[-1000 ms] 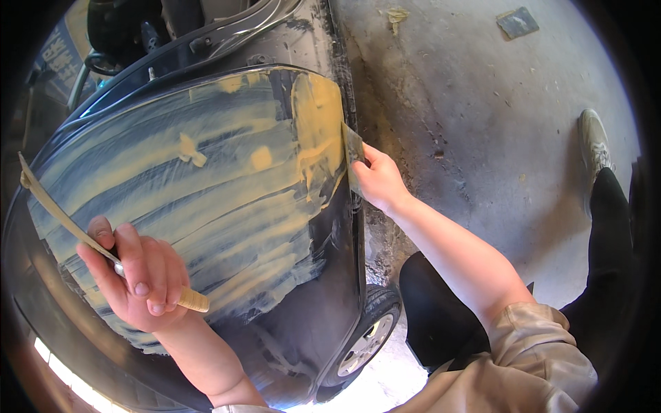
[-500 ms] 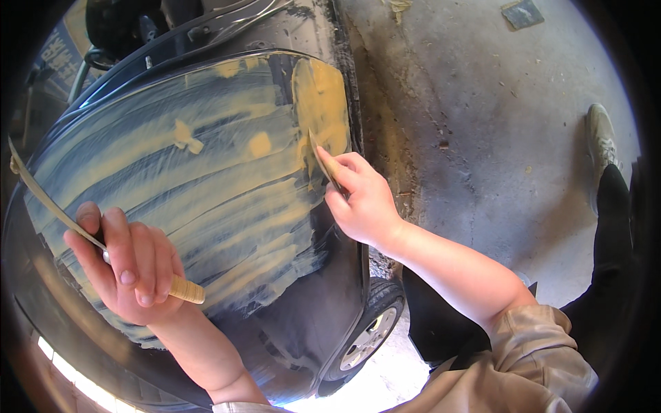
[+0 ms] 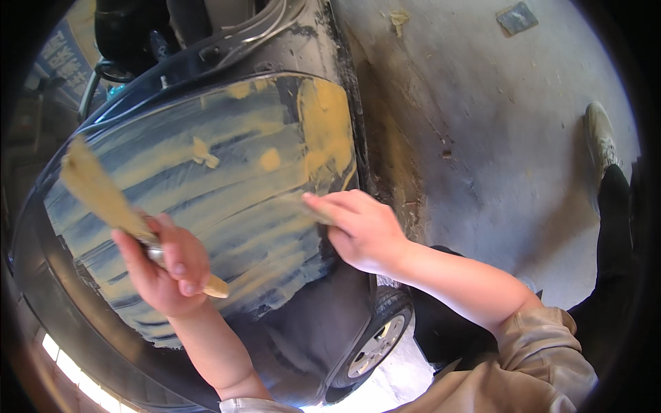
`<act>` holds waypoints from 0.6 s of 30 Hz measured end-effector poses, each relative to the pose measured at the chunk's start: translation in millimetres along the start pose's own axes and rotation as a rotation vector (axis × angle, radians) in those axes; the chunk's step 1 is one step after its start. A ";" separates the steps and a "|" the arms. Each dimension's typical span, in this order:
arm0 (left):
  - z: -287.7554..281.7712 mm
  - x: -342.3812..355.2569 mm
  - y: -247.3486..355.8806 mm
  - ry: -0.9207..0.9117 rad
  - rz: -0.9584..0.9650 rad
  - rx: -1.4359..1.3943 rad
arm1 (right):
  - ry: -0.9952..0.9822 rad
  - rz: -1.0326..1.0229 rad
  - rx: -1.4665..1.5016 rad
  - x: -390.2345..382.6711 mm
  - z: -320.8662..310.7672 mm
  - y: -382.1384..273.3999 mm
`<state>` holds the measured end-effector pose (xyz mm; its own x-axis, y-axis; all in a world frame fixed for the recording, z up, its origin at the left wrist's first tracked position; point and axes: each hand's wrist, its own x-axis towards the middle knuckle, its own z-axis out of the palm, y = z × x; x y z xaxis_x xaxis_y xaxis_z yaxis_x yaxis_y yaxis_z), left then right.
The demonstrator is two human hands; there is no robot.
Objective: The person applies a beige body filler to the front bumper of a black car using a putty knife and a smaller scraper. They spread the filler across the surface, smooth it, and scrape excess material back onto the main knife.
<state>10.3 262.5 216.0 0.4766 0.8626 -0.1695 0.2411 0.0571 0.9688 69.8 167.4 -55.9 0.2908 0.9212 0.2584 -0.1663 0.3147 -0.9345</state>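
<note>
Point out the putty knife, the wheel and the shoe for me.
Putty knife (image 3: 105, 194): head view, on the middle of its blade.
Wheel (image 3: 376, 346): head view, near the middle of its light rim.
Shoe (image 3: 602, 136): head view, on its upper.

Yellowish spatula (image 3: 100, 189), held aslant, blurred scraper (image 3: 310, 209), yellow-streaked dark car panel (image 3: 231, 189)

paste (image 3: 327, 127) on car panel (image 3: 310, 320) | shoe (image 3: 600, 136) right | sheet (image 3: 517, 19) on floor (image 3: 496, 96)

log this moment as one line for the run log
left hand: holding putty knife | right hand: holding scraper | car panel: streaked with yellowish paste
</note>
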 end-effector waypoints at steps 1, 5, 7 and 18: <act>-1.3 -0.7 -1.2 -0.023 -0.099 0.045 | 0.037 0.008 0.038 1.0 -8.8 2.2; 11.1 -8.1 -1.8 -0.196 -0.361 0.307 | 0.373 0.148 0.958 27.4 -56.3 -25.2; 16.6 -3.3 -2.1 -0.280 -0.494 0.361 | 0.308 -0.003 1.014 34.1 -74.3 -42.7; 14.0 -5.8 2.5 0.011 -0.268 0.258 | -0.135 -0.264 0.273 25.8 -63.9 -27.2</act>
<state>20.0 250.6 216.8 0.3591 0.8397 -0.4074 0.5615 0.1543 0.8129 142.1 167.9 -39.4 0.2338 0.8167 0.5276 -0.3519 0.5769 -0.7371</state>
